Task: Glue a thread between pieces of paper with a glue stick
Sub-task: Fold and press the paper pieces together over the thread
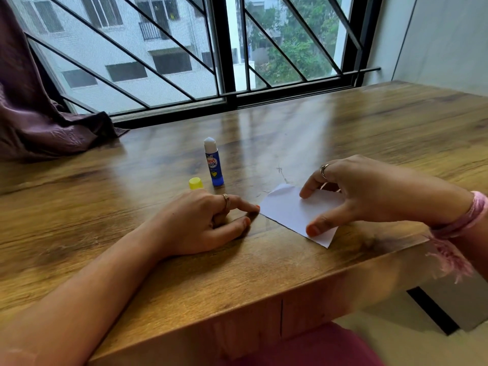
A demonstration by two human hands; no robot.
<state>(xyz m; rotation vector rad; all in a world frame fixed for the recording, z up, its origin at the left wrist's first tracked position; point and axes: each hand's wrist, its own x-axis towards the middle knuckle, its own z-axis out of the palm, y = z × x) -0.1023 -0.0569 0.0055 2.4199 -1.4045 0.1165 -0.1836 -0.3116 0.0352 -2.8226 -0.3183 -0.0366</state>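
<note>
Wooden tabletop [264,273] under a barred window; white paper [290,212] flat near its front edge, thread [282,175] trailing out at the far corner. Right hand [369,194] pressing the paper with spread thumb and fingers, probably to bond the glue; left hand [208,223] relaxed, fingertip touching the paper's edge, gripping nothing. Glue stick [214,165] upright and uncapped, yellow cap [195,183] just beside, likely kept ready.

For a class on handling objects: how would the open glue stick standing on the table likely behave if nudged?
The glue stick stands upright, tall and narrow, so it would probably tip easily. Its round body would likely roll across the smooth table. With its yellow cap off, the glue might smear.
</note>
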